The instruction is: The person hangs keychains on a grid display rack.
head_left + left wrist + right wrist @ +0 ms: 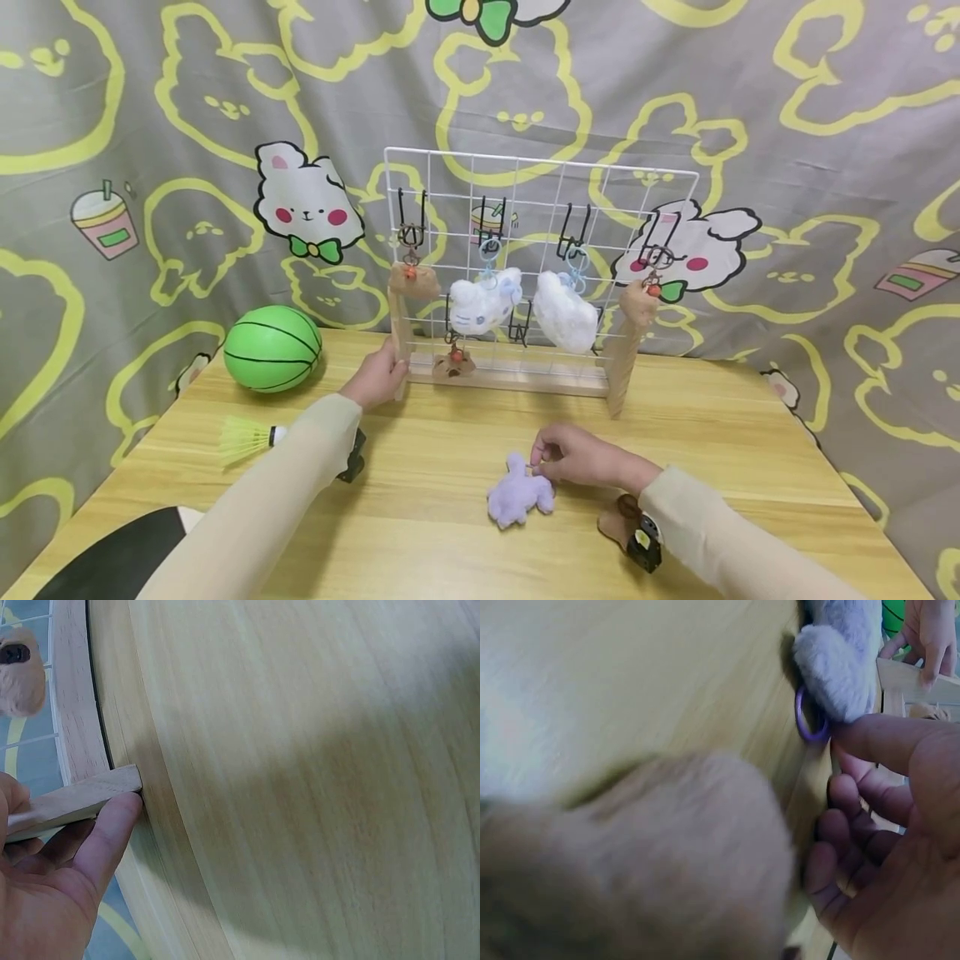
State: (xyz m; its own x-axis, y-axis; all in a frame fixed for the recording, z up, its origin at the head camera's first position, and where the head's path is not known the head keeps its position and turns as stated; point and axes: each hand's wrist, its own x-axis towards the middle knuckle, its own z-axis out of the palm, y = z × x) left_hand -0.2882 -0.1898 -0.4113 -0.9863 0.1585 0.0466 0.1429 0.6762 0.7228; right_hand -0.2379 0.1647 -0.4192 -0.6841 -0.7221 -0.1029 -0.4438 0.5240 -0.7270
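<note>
My left hand (375,377) grips the left wooden post (82,799) of a white wire grid rack (517,167). Low over the table, my right hand (581,457) pinches a purple plush keychain (517,493) at its edge, by the purple ring (810,724). A brown plush (675,855) lies on the table under the right wrist. Hanging from the rack's black hooks are two white plush keychains, one with a face (483,304) and one plain (566,312). Small brown plush keychains hang at the left (414,281), right (639,302) and lower left (454,364).
On the left of the wooden table (427,500) stand a green ball (273,348) and a yellow shuttlecock (247,439). A black rounded object (112,558) sits at the near left corner, partly behind the left sleeve. A patterned grey curtain (390,83) hangs close behind the rack.
</note>
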